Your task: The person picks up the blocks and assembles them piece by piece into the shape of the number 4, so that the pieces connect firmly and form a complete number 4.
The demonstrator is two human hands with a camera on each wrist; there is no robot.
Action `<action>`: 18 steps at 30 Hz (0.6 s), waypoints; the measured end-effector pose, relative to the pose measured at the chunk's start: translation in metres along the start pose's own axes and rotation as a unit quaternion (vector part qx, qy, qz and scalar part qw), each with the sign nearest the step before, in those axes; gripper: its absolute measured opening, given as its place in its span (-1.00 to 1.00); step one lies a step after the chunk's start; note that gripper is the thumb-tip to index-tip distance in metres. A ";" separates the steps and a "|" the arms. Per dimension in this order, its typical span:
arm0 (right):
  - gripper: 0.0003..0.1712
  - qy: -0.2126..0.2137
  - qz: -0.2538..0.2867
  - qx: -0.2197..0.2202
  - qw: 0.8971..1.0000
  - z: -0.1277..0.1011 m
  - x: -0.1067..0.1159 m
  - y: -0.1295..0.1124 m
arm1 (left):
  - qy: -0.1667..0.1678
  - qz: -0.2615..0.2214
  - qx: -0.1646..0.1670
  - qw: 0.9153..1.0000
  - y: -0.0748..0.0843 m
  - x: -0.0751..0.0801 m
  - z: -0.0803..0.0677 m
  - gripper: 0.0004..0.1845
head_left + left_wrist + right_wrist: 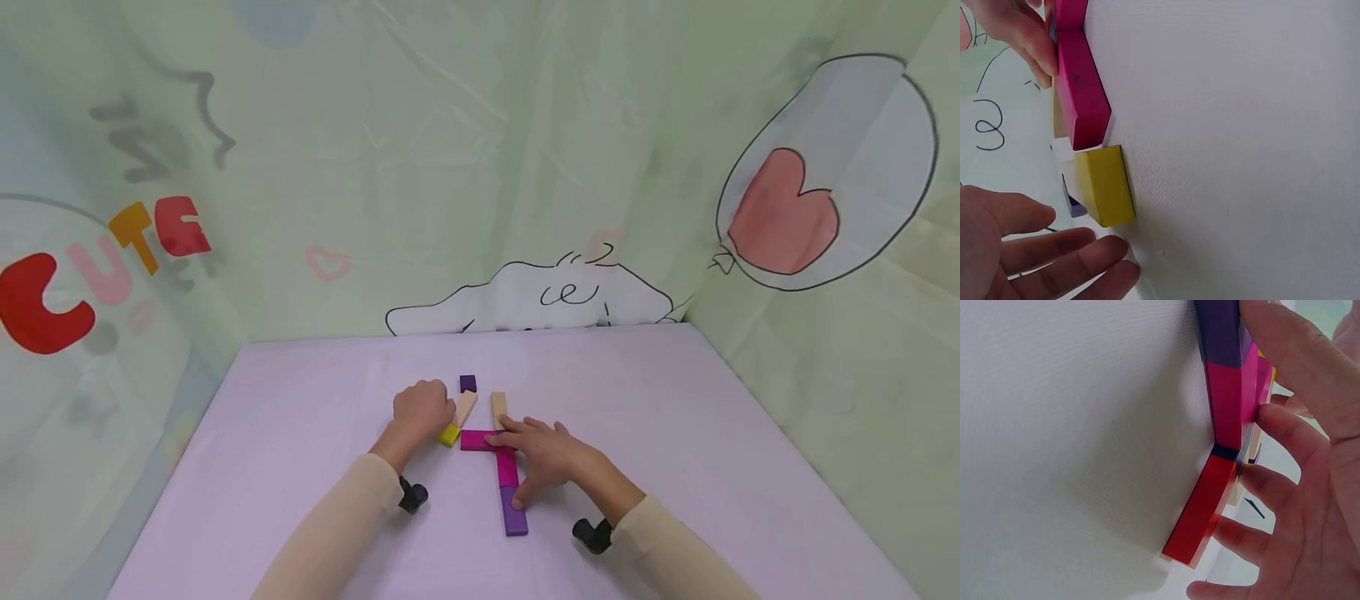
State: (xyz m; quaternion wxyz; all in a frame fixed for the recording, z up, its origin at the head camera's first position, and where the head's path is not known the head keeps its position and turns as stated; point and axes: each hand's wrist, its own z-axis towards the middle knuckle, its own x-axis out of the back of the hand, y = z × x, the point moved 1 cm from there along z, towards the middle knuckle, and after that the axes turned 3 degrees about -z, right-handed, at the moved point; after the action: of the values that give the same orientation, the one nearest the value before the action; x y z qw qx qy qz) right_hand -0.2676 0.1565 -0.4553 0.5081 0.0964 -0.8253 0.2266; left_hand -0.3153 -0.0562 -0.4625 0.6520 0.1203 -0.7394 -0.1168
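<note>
The right hand [551, 458] lies flat with fingers [1285, 434] spread and nearly straight, resting on the pink blocks [495, 450] and touching the purple block [513, 510] at their near end. The left hand [422, 408] gathers loosely, gripping nothing, fingers [1066, 250] just left of the yellow block [449, 434] on the desk [675, 433].

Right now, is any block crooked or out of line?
Yes. The tan block under the left hand leans at a slant, with the yellow block at its near end, while the other tan block lies nearly straight.
</note>
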 end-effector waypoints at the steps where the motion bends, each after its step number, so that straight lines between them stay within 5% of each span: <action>1: 0.07 0.000 0.001 -0.001 1.000 0.000 0.000 0.000 | -0.001 -0.001 0.001 1.000 0.000 0.000 0.000 -0.70; 18: 0.08 0.000 -0.002 -0.002 1.000 0.002 -0.003 0.003 | 0.023 0.021 -0.003 1.000 0.006 0.001 0.018 -0.74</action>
State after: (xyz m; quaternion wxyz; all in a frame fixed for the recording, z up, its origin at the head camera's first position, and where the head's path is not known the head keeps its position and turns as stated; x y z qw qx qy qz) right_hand -0.2689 0.1577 -0.4591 0.5085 0.0976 -0.8256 0.2240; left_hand -0.3338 -0.0501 -0.4621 0.6713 0.1053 -0.7265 -0.1027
